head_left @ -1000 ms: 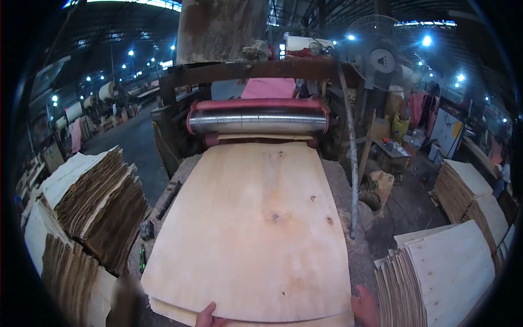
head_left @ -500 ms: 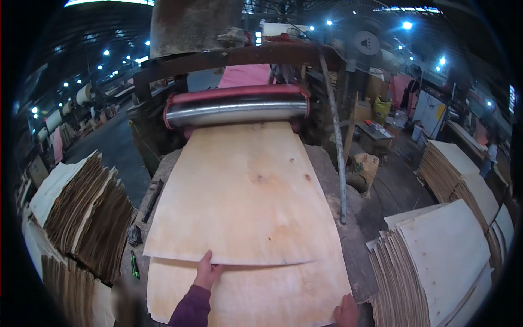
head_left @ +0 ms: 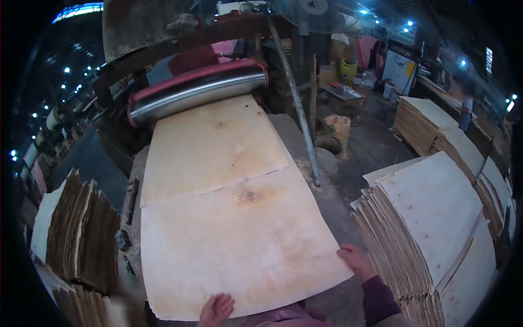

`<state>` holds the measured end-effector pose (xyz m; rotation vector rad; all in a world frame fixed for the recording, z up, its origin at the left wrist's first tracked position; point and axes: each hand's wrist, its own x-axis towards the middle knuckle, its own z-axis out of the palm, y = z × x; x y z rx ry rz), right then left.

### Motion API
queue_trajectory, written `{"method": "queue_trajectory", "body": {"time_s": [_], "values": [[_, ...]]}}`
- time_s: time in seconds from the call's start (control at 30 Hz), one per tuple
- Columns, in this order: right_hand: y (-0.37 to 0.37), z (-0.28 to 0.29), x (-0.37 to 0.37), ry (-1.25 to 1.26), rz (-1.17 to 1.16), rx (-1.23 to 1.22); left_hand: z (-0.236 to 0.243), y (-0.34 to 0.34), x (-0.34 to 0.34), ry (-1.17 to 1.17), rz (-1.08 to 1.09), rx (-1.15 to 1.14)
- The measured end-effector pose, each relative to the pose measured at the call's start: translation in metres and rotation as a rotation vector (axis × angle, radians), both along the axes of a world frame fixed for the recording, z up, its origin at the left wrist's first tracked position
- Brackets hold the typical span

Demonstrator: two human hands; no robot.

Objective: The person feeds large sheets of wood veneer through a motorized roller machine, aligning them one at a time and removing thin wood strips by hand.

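Observation:
Two pale wood veneer sheets lie in front of a metal roller (head_left: 201, 92). The far veneer sheet (head_left: 201, 144) reaches up to the roller. The near veneer sheet (head_left: 229, 250), with a dark knot, meets its near edge; I cannot tell which overlaps. My right hand (head_left: 359, 261) grips the near sheet's right edge close to its corner, fingers on top. At that sheet's front edge is my left hand (head_left: 218, 309), open with the fingers slightly bent. Whether the left hand touches the sheet is hard to tell.
Veneer stacks stand at the right (head_left: 430, 212) and at the left (head_left: 76, 234). A slanted metal pole (head_left: 297, 98) rises right of the roller. A sack (head_left: 339, 133) stands behind it. On the table's left side lie a dark bar (head_left: 132, 200) and a green tool (head_left: 128, 265).
The view has swung right. The far sheet has moved forward into the roller. My left hand has let go of its edge and drawn back. My right hand is further up the near sheet's edge.

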<state>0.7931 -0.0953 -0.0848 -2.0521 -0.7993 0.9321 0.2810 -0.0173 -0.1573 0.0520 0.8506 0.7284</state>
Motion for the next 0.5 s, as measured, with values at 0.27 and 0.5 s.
{"method": "queue_trajectory", "body": {"time_s": [0.27, 0.5], "values": [[0.066, 0.16, -0.048, 0.688, 0.412, 0.358, 0.053, -0.095, -0.01, -0.076, 0.005, -0.026], [0.006, 0.065, -0.027, 0.969, 0.023, 0.332, 0.09, -0.055, -0.009, -0.142, 0.529, 0.29]]}}
